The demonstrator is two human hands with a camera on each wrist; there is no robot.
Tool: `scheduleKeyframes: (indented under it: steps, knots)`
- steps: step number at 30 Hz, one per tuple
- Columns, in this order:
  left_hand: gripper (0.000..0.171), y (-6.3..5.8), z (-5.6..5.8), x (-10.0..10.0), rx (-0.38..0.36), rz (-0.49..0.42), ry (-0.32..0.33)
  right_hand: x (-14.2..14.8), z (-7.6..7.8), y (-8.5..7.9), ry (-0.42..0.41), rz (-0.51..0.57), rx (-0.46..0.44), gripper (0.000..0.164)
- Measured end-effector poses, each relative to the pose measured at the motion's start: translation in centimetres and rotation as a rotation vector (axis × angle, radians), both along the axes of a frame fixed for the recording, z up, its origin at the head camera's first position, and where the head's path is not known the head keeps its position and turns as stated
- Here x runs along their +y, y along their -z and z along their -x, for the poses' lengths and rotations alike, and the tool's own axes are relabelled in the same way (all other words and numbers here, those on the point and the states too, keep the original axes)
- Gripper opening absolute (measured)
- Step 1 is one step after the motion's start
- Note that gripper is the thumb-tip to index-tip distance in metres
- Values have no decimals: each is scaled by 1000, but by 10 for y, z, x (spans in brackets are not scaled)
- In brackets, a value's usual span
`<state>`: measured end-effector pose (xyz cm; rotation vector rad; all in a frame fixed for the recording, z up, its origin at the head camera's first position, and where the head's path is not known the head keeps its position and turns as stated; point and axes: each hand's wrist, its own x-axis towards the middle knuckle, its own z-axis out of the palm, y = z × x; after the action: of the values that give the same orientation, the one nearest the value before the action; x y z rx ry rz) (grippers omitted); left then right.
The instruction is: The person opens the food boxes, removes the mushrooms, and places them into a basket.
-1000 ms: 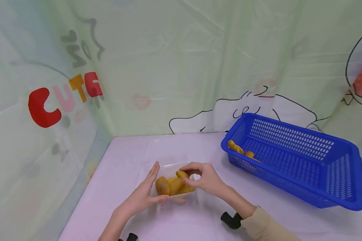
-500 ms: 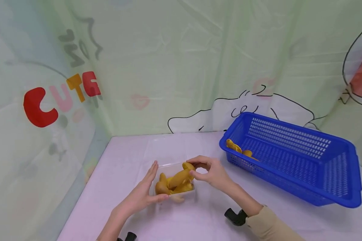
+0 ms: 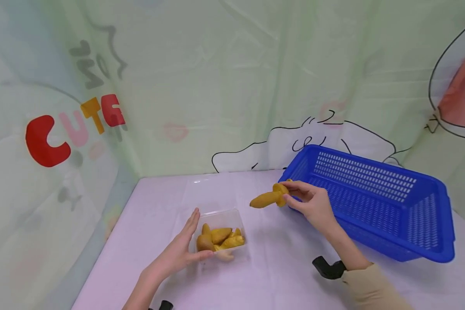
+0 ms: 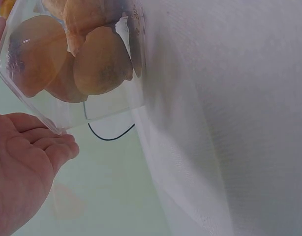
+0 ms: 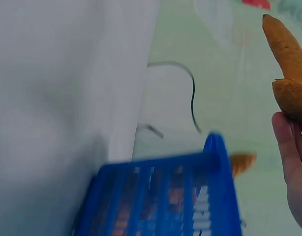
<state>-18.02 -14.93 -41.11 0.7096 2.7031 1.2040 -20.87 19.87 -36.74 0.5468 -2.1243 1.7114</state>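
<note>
A yellow-brown mushroom with a long tapered stem [image 3: 264, 200] is pinched by its cap end between the thumb and fingers of my right hand [image 3: 315, 209], in the air by the basket's near-left corner. The right wrist view shows the same mushroom [image 5: 286, 51] at upper right. Several more mushrooms [image 3: 221, 235] lie in a clear plastic box [image 3: 224, 218]. My left hand [image 3: 174, 254] is spread at the box's left side, fingers mostly straight, thumb along the near edge. Through the clear wall in the left wrist view, rounded brown mushrooms [image 4: 103, 61] show.
A blue perforated basket [image 3: 430, 185] stands at the right of the white-covered table [image 3: 271, 267]. Something orange-brown [image 5: 242, 163] shows past its rim in the right wrist view. A printed curtain [image 3: 201, 86] hangs behind the table.
My right hand has lifted a mushroom out of the clear box and carried it right and away from me, to the basket's corner. The left hand stays at the box.
</note>
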Motion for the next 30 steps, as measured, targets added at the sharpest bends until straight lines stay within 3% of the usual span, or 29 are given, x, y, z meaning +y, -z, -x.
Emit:
scheduleKeyframes:
  steps: [1,6,11,15,19,23,30]
  knots:
    - [107,0,0,0,0,-1,-1,15,11,14,-15,46,9,30]
    - [106,0,-1,0,-3,-2,-6,69,38,48,16,200,23,32]
    - [107,0,-1,-1,-10,-5,-10,101,50,66,221,111,-2,36]
    - [107,-2,-2,-1,-15,-10,-11,108,51,70,376,-6,-20,40]
    - [107,-2,-2,-1,-14,-13,-11,104,46,64,439,-101,-22,43]
    - [106,0,-2,-1,-16,-23,-10,104,49,67,521,-166,29,39]
    - [106,0,-1,-1,-16,-24,-6,108,51,72,556,-167,106,33]
